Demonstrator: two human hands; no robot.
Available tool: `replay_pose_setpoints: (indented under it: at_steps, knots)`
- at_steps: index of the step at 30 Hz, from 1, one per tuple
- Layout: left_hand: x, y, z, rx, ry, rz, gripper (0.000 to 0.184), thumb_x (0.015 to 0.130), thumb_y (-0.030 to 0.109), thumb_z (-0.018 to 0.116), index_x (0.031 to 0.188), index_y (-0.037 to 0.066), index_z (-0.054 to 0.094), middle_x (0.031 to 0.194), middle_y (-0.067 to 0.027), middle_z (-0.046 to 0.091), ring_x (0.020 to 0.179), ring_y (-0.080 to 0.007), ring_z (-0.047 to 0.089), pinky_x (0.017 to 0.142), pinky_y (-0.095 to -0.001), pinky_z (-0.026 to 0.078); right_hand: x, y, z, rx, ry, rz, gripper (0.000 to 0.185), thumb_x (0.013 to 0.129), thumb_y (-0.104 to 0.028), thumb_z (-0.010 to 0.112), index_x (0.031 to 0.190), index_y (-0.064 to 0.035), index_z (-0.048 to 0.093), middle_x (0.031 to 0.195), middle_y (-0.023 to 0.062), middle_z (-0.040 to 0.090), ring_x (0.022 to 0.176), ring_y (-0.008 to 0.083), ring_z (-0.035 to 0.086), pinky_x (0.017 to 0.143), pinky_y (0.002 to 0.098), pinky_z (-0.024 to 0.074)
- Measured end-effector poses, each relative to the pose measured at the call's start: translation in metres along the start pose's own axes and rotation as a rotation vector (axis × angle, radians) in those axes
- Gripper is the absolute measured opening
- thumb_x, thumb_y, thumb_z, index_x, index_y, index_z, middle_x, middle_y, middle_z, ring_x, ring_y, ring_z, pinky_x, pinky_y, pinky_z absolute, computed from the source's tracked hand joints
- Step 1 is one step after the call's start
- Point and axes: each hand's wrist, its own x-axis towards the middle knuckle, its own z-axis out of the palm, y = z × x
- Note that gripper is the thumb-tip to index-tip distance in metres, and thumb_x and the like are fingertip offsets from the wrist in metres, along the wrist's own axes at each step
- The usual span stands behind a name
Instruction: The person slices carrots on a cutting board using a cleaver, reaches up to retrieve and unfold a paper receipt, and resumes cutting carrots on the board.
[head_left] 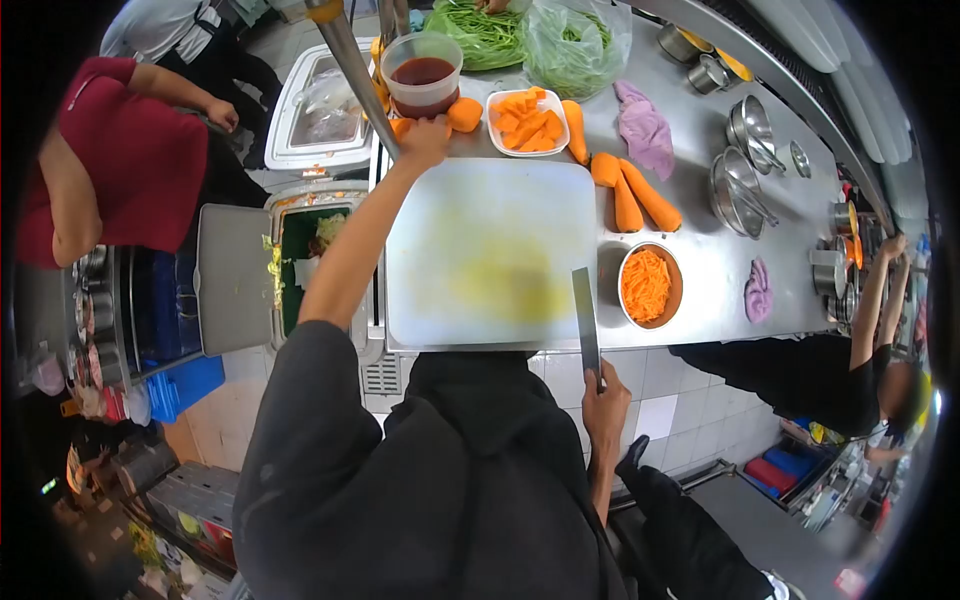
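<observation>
My right hand (606, 395) is wrapped round the black handle of a kitchen knife (586, 322). Its long blade points away from me over the right edge of the white cutting board (440, 220), whose bare surface has yellow stains. My left arm stretches across the board's left side. At the far left corner, the fingers of my left hand (427, 143) curl over a carrot (401, 127), which they partly hide. Right behind that hand stands a clear tub of dark red liquid (421, 72). Beside it are another carrot piece (465, 114) and a white tray of cut carrot chunks (527, 122).
Peeled carrots (648, 195) lie right of the board, near a pot of shredded carrot (646, 287). Metal bowls (738, 195), purple cloths (645, 130) and bagged greens (575, 60) share the counter. A waste bin (300, 250) stands left. Co-workers (140, 160) are on both sides.
</observation>
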Motion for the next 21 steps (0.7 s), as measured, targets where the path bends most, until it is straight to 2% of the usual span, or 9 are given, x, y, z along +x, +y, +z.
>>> replay_pose_setpoints:
  at_steps: [1,3,5,9,12,16,19,21]
  knots:
    - [-0.002,0.000,-0.005,-0.001,-0.002,0.013,0.040,0.092,0.021,0.060,0.131,0.009,0.053,0.117,-0.0144,0.064,0.112,-0.0303,0.061,0.087,-0.0465,0.054,0.006,-0.006,0.004,0.002,0.008,0.010,0.023,0.091,-0.007,0.063,0.112,0.0028,0.065,0.091,0.0259,0.069,0.082,0.0399,0.070,0.068,0.0423,0.0538]
    - [-0.044,0.023,-0.052,-1.273,-0.252,-0.083,0.050,0.099,0.023,0.057,0.144,0.011,0.039,0.122,-0.0131,0.061,0.111,-0.0294,0.063,0.087,-0.0427,0.056,0.011,-0.008,0.009,0.031,-0.005,-0.012,0.022,0.091,-0.007,0.062,0.110,0.0035,0.064,0.088,0.0257,0.068,0.080,0.0404,0.069,0.070,0.0428,0.0524]
    - [-0.080,0.039,-0.091,-1.781,-0.572,-0.082,0.051,0.103,0.028,0.054,0.149,0.015,0.035,0.124,-0.0085,0.059,0.108,-0.0264,0.065,0.086,-0.0386,0.058,0.015,-0.012,0.013,0.044,-0.006,-0.012,0.021,0.091,-0.007,0.062,0.109,0.0039,0.064,0.086,0.0256,0.068,0.080,0.0406,0.069,0.070,0.0430,0.0517]
    - [-0.121,0.061,-0.106,-1.914,-0.617,-0.006,0.047,0.103,0.025,0.054,0.147,0.016,0.039,0.123,-0.0078,0.059,0.104,-0.0268,0.067,0.088,-0.0391,0.058,0.027,-0.020,0.020,0.033,-0.008,-0.041,0.021,0.092,-0.007,0.060,0.110,0.0037,0.064,0.086,0.0251,0.068,0.080,0.0406,0.069,0.071,0.0430,0.0518]
    - [-0.138,0.071,-0.111,-1.954,-0.673,0.084,0.048,0.103,0.024,0.053,0.148,0.019,0.039,0.119,-0.0063,0.060,0.108,-0.0232,0.065,0.089,-0.0385,0.057,0.032,-0.022,0.025,0.023,-0.021,-0.057,0.022,0.092,-0.007,0.060,0.111,0.0034,0.063,0.086,0.0248,0.069,0.080,0.0406,0.069,0.071,0.0431,0.0519]
    - [-0.150,0.086,-0.123,-1.963,-0.775,0.022,0.049,0.103,0.021,0.052,0.150,0.020,0.039,0.121,-0.0061,0.058,0.110,-0.0214,0.063,0.090,-0.0355,0.056,0.036,-0.025,0.027,0.020,-0.039,-0.035,0.023,0.093,-0.008,0.060,0.112,0.0029,0.063,0.085,0.0244,0.069,0.080,0.0409,0.069,0.071,0.0433,0.0520]
    - [-0.163,0.104,-0.130,-1.850,-0.695,-0.040,0.052,0.100,0.016,0.056,0.150,0.021,0.040,0.124,-0.0072,0.055,0.110,-0.0201,0.061,0.090,-0.0316,0.055,0.037,-0.026,0.028,0.045,-0.033,-0.033,0.022,0.093,-0.008,0.059,0.112,0.0027,0.063,0.085,0.0247,0.069,0.082,0.0411,0.069,0.071,0.0437,0.0521]
    - [-0.173,0.115,-0.134,-1.702,-0.518,-0.062,0.054,0.097,0.013,0.061,0.148,0.019,0.043,0.123,-0.0089,0.053,0.104,-0.0183,0.061,0.087,-0.0292,0.055,0.037,-0.021,0.031,0.054,-0.029,-0.025,0.023,0.093,-0.008,0.059,0.113,0.0024,0.063,0.086,0.0250,0.069,0.083,0.0414,0.069,0.072,0.0440,0.0521]
